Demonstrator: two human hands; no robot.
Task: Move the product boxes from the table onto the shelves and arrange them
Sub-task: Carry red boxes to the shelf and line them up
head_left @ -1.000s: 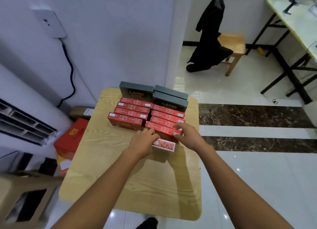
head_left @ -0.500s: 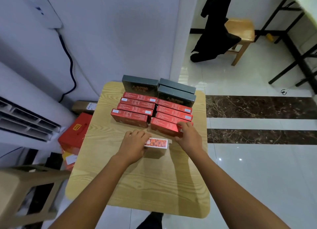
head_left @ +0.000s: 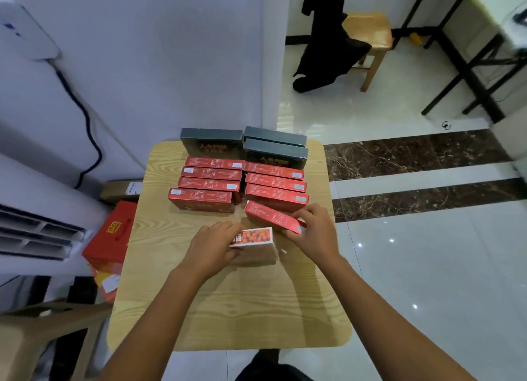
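Product boxes (head_left: 209, 185) stand in two red rows on the 12 o'clock half of the table (head_left: 228, 309), with dark grey boxes (head_left: 212, 145) behind them at the far edge. A small orange-printed box (head_left: 253, 235) lies near the table's middle, and the left hand (head_left: 212, 245) curls round its 9 o'clock end. At its 1 o'clock a red box (head_left: 271, 215) sits skewed out of its row, its 3 o'clock end pinched by the right hand (head_left: 313, 233). To lift cleanly, each hand should probably firm its hold across both long faces and raise its box straight up, clear of the neighbouring row. No shelves are in view.
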